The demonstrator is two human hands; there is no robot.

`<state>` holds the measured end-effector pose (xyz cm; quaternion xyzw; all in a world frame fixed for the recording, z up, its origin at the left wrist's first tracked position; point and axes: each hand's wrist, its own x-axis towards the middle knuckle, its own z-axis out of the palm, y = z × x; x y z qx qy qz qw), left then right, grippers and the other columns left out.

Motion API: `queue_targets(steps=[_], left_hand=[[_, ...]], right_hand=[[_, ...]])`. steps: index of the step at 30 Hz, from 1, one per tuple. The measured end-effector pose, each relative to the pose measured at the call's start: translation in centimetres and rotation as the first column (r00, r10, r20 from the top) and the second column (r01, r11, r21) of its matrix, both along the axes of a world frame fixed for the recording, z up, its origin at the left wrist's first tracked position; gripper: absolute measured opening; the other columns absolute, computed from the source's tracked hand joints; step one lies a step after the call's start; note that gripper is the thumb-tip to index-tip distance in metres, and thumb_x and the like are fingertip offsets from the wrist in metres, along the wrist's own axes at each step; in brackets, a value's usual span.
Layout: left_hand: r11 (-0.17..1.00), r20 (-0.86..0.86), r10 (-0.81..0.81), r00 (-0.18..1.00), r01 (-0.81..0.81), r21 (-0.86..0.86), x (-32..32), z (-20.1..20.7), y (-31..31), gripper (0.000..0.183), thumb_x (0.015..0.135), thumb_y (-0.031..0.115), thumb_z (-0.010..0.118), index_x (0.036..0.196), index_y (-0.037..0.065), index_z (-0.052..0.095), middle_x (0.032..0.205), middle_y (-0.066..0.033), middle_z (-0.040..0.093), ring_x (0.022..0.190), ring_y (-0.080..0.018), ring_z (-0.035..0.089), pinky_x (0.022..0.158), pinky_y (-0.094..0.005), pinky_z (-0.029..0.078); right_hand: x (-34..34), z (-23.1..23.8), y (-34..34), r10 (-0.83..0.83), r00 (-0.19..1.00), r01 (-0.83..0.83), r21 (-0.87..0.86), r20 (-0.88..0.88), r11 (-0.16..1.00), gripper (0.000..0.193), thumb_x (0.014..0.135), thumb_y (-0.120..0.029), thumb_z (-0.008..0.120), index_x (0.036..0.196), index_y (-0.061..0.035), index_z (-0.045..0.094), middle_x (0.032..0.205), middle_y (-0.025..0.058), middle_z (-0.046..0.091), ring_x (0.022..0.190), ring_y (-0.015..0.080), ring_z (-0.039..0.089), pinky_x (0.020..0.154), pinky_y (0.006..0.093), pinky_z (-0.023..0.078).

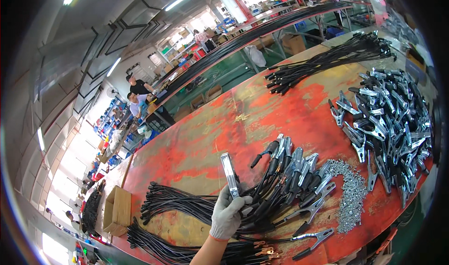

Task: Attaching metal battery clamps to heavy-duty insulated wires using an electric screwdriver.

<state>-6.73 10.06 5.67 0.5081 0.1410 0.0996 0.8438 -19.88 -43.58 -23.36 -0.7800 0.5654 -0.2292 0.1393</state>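
- Head view: the left hand (228,212), in a pale glove, stands below the middle of the frame, its thumb and fingers pinching one silver clamp (228,171) that points upward, clear of the table (196,146).
- Right hand: not visible anywhere in the frame, so I cannot tell its state.
- Just right of the held piece, a cluster of clamps with dark grips (294,174) lies among black cables (182,202); some look already joined.
- Loose clamps (388,125) are heaped at the right, beside a spill of small metal parts (351,195); copper-coloured ends (266,250) show at the lower edge.
- Judging from this, the step in hand is readying a single clamp for its cable.
- Next move, as I judge it, calls for keeping that pinch steady, turning the clamp's handle end toward a cable end, and bringing in the other hand.
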Motion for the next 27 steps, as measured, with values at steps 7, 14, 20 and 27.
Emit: queue_targets(steps=[7,14,20,27], left_hand=[[0.980,-0.012,0.037,0.999,-0.034,0.195,1.4,1.8,-3.2,0.035,0.084,-0.001,0.053,0.118,0.005,0.044,0.074,-0.0046,0.054,0.059,-0.0117,0.050,0.049,-0.0228,0.037],[0.907,0.033,0.162,0.986,-0.162,0.388,1.2,-2.0,-1.9,0.031,0.094,0.010,0.054,0.123,0.006,0.046,0.078,0.0022,0.049,0.065,-0.0018,0.045,0.047,-0.0139,0.035],[0.917,0.112,0.057,0.992,-0.097,0.387,0.3,-1.4,-3.2,0.041,0.095,0.009,0.051,0.134,0.006,0.038,0.091,-0.0028,0.052,0.073,-0.0037,0.047,0.051,-0.0128,0.040],[0.914,-0.029,0.094,0.995,-0.075,0.398,1.7,-2.6,-0.4,0.036,0.088,0.002,0.053,0.123,0.005,0.043,0.077,-0.0021,0.052,0.066,-0.0100,0.052,0.053,-0.0222,0.042]], right_hand=[[-11.1,-23.1,-4.9,0.216,0.880,-0.432,0.527,0.422,0.732,0.063,0.079,-0.007,0.068,0.134,0.0010,0.037,0.127,0.0163,0.052,0.115,0.0268,0.051,0.096,0.0375,0.042],[-6.3,-11.3,-4.6,0.407,0.907,-0.406,0.029,-0.111,0.913,0.051,0.073,-0.032,0.072,0.106,0.0017,0.055,0.095,0.0199,0.059,0.092,0.0378,0.058,0.082,0.0447,0.047],[-2.3,-3.7,-4.3,-0.097,0.936,-0.267,0.863,0.338,0.428,0.032,0.079,-0.020,0.063,0.104,-0.0002,0.058,0.087,0.0061,0.059,0.072,0.0175,0.060,0.064,0.0307,0.053],[-3.0,5.0,1.0,-0.261,0.802,-0.408,0.811,0.538,0.419,0.030,0.090,-0.043,0.055,0.093,-0.0142,0.055,0.078,-0.0052,0.050,0.055,0.0041,0.038,0.047,0.0185,0.030]])
